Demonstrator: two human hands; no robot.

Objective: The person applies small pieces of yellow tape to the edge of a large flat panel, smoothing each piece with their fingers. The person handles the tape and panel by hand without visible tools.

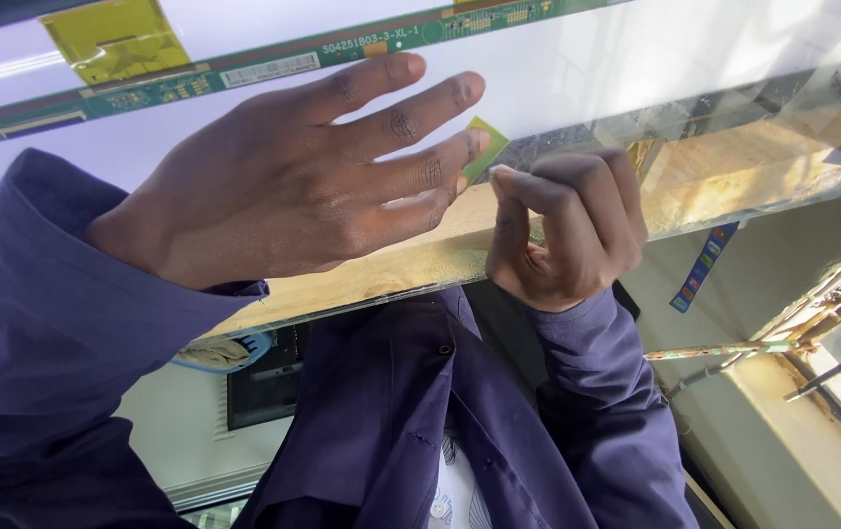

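Note:
A large, thin display panel (636, 59) fills the upper half of the view, glossy and pale. A narrow green circuit strip (244, 69) with a yellow flex piece (112, 39) runs along its top edge. My left hand (293, 186) lies flat on the panel with its fingers spread, and the fingertips reach a small yellow-green tab (487, 145). My right hand (568, 230) is curled just right of it, thumb tip at the tab's lower edge, apparently pinching it. Both arms wear dark blue sleeves (38, 333).
The panel's lower edge (715, 220) slants across the middle. Below it are my blue jacket front (391, 421), a dark box (269, 387) on a pale wall, and a blue striped tag (703, 266). A window frame with metal bars (813, 343) is at the right.

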